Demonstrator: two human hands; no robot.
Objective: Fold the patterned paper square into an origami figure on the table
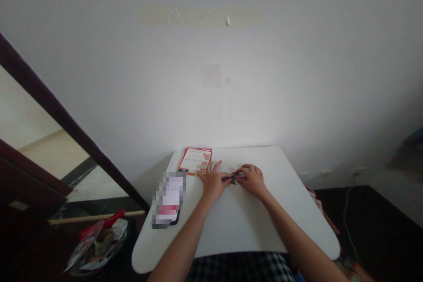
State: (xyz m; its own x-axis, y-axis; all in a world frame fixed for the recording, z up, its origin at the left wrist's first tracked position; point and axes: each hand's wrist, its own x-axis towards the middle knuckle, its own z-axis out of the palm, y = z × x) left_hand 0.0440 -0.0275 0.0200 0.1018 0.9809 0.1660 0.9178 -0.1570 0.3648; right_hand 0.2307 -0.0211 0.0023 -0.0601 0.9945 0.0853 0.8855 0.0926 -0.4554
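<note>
Right hand [254, 180] is curled closed over the right end of a small dark strip [234, 178], as far as I can make out from this feed, while the left hand [214, 181] sits just left of it, thumb raised and apart, its other fingers reaching in to the strip's left end. I can't tell whether that left hand is gripping or only touching. The two hands are close together near the middle of a white rounded table [251, 224], and the strip's long axis runs left to right across it, tilted slightly. Its exact form is too small for me to read. Nearest me, a checked cloth [241, 269] shows along the table's near edge. Left of the left hand lies a pixelated flat item [168, 200]. Farther on, a printed card with a red border [195, 161] lies near the table's far left edge, just beside the left hand's fingertips. Beyond the table rises a white wall [211, 110] with a strip of tape [198, 16].
</note>
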